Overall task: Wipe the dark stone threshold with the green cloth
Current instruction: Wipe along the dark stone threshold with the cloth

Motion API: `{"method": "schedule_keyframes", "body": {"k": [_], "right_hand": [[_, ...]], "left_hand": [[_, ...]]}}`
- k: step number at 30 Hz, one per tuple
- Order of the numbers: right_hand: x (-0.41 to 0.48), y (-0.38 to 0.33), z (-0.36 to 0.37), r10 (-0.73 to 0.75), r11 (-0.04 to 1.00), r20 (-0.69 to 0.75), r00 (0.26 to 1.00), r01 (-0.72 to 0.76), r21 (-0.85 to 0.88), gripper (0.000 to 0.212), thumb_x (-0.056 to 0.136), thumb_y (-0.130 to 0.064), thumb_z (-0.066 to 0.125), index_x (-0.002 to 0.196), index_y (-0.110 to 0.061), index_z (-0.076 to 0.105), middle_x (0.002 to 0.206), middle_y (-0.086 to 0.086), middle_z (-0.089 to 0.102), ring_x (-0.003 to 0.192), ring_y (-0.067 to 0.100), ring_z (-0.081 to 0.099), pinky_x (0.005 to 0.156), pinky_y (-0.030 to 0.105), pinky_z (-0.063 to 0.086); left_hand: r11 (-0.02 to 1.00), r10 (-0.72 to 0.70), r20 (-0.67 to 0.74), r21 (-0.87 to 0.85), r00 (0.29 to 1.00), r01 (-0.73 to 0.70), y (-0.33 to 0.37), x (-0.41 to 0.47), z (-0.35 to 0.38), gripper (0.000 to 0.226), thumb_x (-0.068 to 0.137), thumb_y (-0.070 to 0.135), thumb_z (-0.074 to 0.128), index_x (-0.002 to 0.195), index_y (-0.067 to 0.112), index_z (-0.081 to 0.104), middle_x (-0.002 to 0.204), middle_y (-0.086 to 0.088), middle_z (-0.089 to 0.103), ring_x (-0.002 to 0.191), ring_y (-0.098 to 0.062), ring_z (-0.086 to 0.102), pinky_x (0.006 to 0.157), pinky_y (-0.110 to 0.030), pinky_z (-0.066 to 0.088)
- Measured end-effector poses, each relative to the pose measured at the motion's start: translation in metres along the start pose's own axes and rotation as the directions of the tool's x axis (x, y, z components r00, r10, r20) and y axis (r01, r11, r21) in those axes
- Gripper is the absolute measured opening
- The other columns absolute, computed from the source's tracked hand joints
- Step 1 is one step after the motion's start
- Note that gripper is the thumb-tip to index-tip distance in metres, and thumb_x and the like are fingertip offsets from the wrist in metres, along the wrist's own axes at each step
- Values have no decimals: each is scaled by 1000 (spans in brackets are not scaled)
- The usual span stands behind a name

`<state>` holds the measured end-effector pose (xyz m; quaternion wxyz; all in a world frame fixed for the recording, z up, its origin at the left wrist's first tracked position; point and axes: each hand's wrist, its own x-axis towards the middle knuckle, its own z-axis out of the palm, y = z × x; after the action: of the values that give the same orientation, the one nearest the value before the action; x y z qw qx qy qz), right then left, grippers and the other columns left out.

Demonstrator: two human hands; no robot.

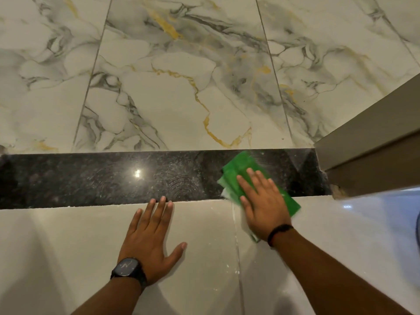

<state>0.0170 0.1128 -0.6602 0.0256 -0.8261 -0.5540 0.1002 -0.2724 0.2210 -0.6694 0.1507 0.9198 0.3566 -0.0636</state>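
Our right hand (261,201) lies flat, fingers spread, pressing the green cloth (241,176) on the threshold (102,178) near its right end, cloth overlapping the near tile (68,246). Left hand (150,235) flat, fingers spread, on that tile, fingertips at the threshold's edge.

soft light, glare on threshold (137,173)

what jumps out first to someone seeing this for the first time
The bright green cloth under the flat right hand, at the right end of the dark stone threshold. Next, the left hand spread on the pale tile just before the strip, a black watch on its wrist.
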Motion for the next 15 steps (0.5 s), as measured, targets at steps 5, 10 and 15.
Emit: {"method": "schedule_keyframes", "body": {"k": [5,10,15], "right_hand": [[34,-6,2,293,956,-97,951,-292,23,55,94,-37,26,147,-26,23,157,8,19,144,26,15,117,45,10],[72,-58,4,254,967,-82,964,-254,2,55,95,-32,30,148,-23,20,159,8,14,144,26,13,117,45,11],[74,-128,11,-71,997,11,997,71,14,55,95,-33,28,148,-25,17,159,7,11,145,24,7,117,44,4]], "left_hand": [[1000,-3,-28,-16,1000,3,1,1,2,93,83,70,33,153,16,6,161,-6,10,148,-24,2,116,-48,9],[1000,-10,-40,-25,999,9,1,1,2,95,82,70,37,153,15,6,161,-5,8,148,-24,3,116,-49,10],[998,-55,-37,-15,998,55,-4,-2,2,98,82,72,34,153,13,2,162,-7,4,148,-23,-2,117,-46,5]]}}
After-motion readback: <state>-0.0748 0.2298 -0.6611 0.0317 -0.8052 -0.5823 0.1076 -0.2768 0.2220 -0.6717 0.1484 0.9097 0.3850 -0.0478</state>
